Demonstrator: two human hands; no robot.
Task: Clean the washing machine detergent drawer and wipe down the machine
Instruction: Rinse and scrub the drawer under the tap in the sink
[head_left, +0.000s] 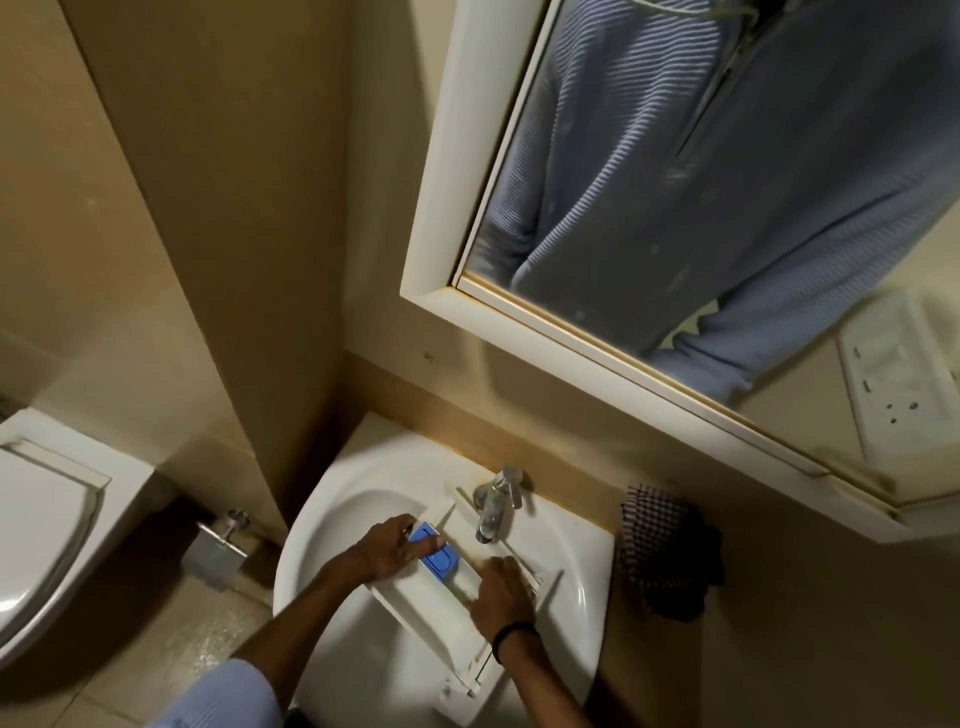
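Observation:
A white detergent drawer (431, 590) lies slantwise across the white washbasin (582, 587), under the chrome tap (496, 504). A blue insert (439, 558) sits in its far compartment. My left hand (392, 548) holds the drawer's far-left side, with a finger lying over the blue insert. On the drawer's right part, below the tap, my right hand (501, 587) rests with fingers curled at the drawer's edge. No water stream is visible from the tap. The washing machine is out of view.
A checked cloth (660, 551) hangs over the counter edge right of the basin. A toilet (47, 525) stands at left, with a chrome paper holder (221, 545) on the wall. A white-framed mirror (675, 208) hangs above, and a white socket plate (893, 374) sits at right.

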